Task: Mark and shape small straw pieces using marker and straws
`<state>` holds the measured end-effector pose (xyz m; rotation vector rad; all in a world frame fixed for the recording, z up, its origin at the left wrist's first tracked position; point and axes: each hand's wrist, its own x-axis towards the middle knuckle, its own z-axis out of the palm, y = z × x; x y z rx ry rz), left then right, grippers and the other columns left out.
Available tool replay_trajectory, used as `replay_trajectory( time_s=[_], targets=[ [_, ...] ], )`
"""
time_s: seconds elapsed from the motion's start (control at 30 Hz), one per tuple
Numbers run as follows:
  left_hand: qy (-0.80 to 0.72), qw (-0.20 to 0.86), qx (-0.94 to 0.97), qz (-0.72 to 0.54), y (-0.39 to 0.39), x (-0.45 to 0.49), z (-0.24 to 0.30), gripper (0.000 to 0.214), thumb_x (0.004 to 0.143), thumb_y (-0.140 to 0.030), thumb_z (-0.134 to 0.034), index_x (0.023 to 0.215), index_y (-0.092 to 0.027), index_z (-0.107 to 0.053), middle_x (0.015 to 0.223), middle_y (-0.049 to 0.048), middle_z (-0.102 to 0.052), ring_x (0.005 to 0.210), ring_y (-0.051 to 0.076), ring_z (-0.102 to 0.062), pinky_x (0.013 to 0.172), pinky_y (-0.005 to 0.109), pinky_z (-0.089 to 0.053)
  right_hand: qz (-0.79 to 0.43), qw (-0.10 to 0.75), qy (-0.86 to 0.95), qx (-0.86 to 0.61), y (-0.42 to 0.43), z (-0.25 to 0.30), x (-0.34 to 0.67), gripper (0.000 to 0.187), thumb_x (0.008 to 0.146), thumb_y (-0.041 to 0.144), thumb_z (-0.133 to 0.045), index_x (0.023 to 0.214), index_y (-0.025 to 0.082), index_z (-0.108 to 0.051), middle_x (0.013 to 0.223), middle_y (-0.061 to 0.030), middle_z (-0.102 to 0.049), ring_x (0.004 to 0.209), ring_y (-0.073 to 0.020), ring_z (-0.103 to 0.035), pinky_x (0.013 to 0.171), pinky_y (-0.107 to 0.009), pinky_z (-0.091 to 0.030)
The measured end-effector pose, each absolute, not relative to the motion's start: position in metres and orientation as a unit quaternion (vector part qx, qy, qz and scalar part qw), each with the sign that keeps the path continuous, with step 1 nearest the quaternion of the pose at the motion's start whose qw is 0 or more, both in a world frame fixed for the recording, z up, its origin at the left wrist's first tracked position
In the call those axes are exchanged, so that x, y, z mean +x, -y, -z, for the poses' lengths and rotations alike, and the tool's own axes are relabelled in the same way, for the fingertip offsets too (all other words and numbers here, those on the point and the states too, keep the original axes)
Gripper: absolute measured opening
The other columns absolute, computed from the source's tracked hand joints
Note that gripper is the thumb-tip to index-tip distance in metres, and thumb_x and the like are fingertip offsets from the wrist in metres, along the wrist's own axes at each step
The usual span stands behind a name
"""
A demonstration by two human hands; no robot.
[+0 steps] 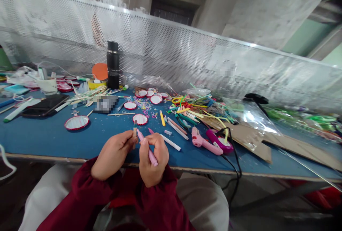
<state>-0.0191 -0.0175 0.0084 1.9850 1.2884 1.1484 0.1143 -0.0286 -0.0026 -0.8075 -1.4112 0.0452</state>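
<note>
- The left grip point(113, 153) is closed to a pinch, thumb against fingers, on one short, flat stick point(135, 132) standing upright with a dark upper end.
- The right grip point(155, 156) is curled closed round one pink marker point(152, 158), slanted with its upper end close beside the stick; whether the two touch, I cannot tell.
- Both held things are near the middle of the front edge of the table point(112, 145).
- Beyond the hands, three red-rimmed discs lie singly: a left disc point(76, 122), a middle disc point(140, 119) and a farther disc point(130, 106). More overlap in a pile point(155, 99) toward the back edge; too crowded to count.
- Right of the hands: one yellow marker point(162, 118) and one white marker point(171, 142).
- One pink glue gun point(204, 142) lies near the front edge, just beside one purple device point(217, 142); a black cable point(237, 159) drops over that edge.
- One black bottle point(113, 67) stands at the back edge; one dark phone point(46, 105) lies toward the left end.
- Open room: a bare strip runs along the front edge, widest left of the hands; cardboard point(242, 138) takes up the right side.
</note>
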Motion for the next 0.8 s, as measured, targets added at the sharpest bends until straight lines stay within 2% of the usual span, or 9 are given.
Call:
replay_trajectory(
  time_s=[0.33,0.8],
  targets=[
    [-0.485,0.255,0.735,-0.4,0.0182,-0.0194,-0.0092,0.034,0.097,-0.043,-0.042,0.089,-0.019,-0.063,0.081,0.001,-0.065,0.072,0.015,-0.052,0.066,0.023,-0.041,-0.011,0.681,0.64,-0.355,0.0294,0.0019,0.1141,0.014,0.091,0.015,-0.052,0.078,0.021,-0.052,0.072,0.0011,-0.06,0.069,-0.0135,-0.057,0.085,-0.038,-0.051],
    [-0.477,0.252,0.731,-0.418,0.0188,-0.0178,-0.0126,0.031,0.094,-0.041,-0.044,0.087,-0.019,-0.065,0.073,0.0009,-0.064,0.07,0.016,-0.054,0.067,0.024,-0.045,0.0,0.684,0.639,-0.352,0.0298,-0.0001,0.1133,0.014,0.089,0.013,-0.052,0.079,0.024,-0.052,0.071,-0.0006,-0.061,0.068,-0.0166,-0.057,0.083,-0.042,-0.052]
  ],
)
